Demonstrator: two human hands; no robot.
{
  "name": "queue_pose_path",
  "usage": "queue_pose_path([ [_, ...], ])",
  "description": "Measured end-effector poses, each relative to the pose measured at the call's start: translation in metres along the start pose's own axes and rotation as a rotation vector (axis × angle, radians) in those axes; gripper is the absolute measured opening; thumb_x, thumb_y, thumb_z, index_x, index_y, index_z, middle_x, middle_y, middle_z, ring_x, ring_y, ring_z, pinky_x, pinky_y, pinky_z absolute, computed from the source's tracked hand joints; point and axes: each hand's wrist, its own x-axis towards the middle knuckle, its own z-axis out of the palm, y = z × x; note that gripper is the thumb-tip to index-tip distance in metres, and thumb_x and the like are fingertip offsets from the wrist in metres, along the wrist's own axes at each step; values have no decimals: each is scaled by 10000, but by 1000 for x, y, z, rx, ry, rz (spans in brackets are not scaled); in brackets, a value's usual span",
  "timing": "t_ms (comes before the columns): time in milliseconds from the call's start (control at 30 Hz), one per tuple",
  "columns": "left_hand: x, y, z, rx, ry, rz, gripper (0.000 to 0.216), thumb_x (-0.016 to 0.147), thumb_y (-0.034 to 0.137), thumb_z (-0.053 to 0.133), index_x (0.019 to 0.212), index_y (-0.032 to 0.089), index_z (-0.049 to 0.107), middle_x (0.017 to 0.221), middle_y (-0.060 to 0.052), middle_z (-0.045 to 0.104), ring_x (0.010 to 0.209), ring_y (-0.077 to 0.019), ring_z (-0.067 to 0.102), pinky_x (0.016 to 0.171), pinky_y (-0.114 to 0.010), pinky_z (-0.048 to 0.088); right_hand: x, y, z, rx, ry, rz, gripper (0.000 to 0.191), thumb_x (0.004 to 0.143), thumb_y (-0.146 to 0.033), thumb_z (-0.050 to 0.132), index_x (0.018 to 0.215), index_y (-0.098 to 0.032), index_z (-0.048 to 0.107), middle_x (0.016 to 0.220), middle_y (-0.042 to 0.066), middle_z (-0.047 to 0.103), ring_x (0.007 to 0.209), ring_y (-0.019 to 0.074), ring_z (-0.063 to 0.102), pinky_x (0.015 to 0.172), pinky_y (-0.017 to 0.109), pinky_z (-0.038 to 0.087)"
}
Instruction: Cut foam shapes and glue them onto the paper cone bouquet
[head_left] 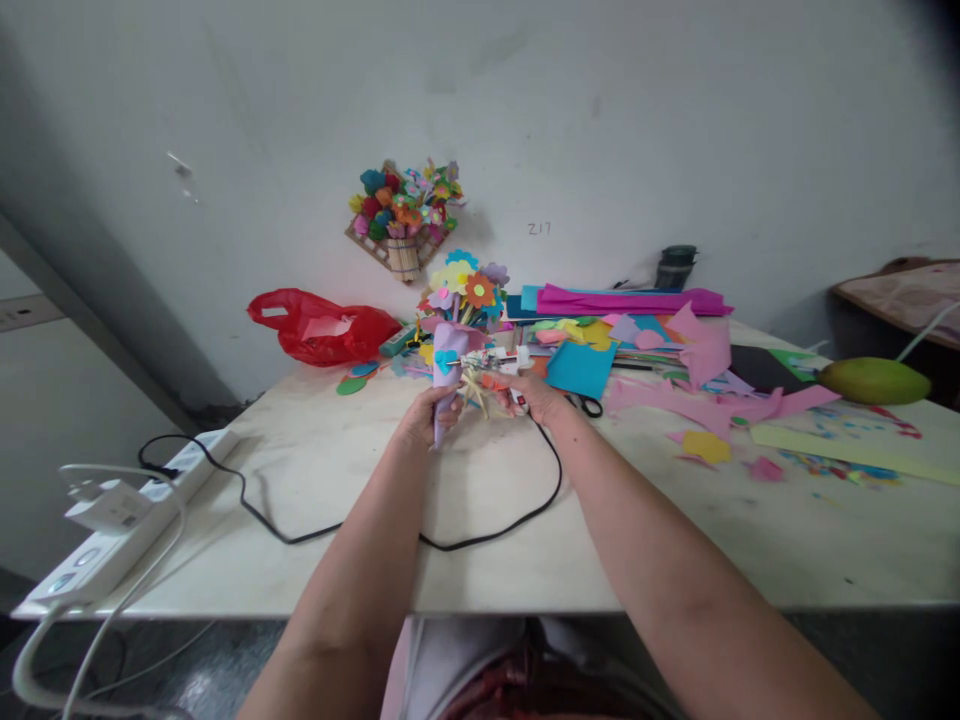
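Observation:
My left hand (435,412) is closed around the lower part of a lilac paper wrap (448,345), upright over the table. From its top rise several paper flowers (463,283) in yellow, blue, orange and purple. A small blue paper bow (446,362) shows on the front of the wrap. My right hand (534,388) grips a hot glue gun (517,400) with an orange trigger, its tip pointing left at the bow; whether it touches cannot be made out. Pale sticks (475,392) stick out between the two hands.
A black cord (450,547) loops from the glue gun across the table to a power strip (161,508) at left. Behind lie a red plastic bag (322,330), coloured paper scraps (705,345), a blue sheet (582,369) and scissors (591,406). A flower decoration (403,255) hangs on the wall.

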Motion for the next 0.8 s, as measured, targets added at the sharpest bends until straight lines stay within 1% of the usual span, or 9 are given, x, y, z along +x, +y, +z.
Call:
queue_pose_path([
  [267,2,-1,-3,16,-18,18,146,733,161,528,867,115,566,497,28,455,289,-19,269,298,-115,181,-2,-4,1,-13,-11,11,372,656,-506,722,631,-173,559,447,-11,561,282,59,356,306,211,293],
  [467,3,-1,-3,22,-1,18,160,708,158,576,862,118,572,505,35,450,295,-18,266,297,-117,182,-6,-10,1,-36,-17,42,393,608,-521,739,626,-172,559,435,-14,558,283,64,376,291,202,283],
  [633,2,0,-1,23,19,19,166,688,146,582,851,121,570,501,37,447,294,-21,278,298,-119,191,-9,-11,-1,-47,-30,60,368,614,-498,746,637,-174,573,430,-12,554,289,73,379,296,213,287],
  [800,2,-1,0,51,30,25,195,666,154,611,853,119,569,498,42,450,291,-22,275,295,-125,190,-8,-11,1,6,-35,42,364,623,-491,744,637,-180,557,443,-18,556,287,61,346,319,224,310],
])
